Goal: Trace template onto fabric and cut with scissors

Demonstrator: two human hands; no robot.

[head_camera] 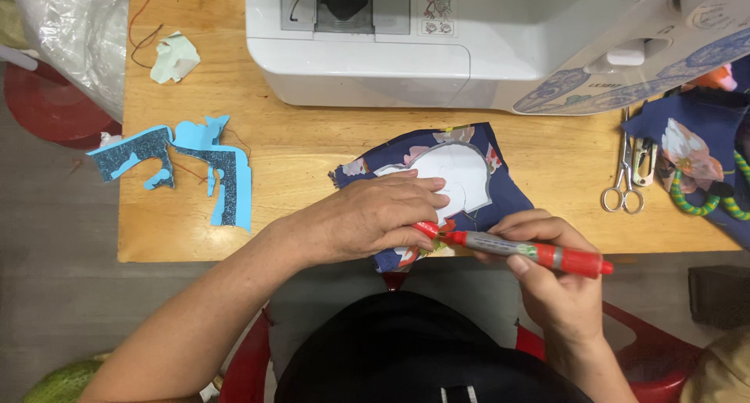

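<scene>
Right at the near edge of the desk (195,239), the right hand (558,282) has its fingers wrapped around a red and grey marker (523,251), which lies almost level with its tip pointing left toward the other hand. The left hand (375,215) lies flat, fingers together and curled a bit, pressing down on a white paper pattern (457,176) that sits on a dark blue floral fabric piece (500,192); the marker tip is touching or just beside the left fingertips at the fabric's near edge. Off toward the left edge there are light blue scraps with glittery dark patches (211,169). Over at the right edge, a pair of metal scissors (625,176) lies next to more blue floral cloth (695,137). At the far edge the white sewing machine (469,44) takes up most of the width, with a small pale crumpled scrap (176,58) near the far left corner.
</scene>
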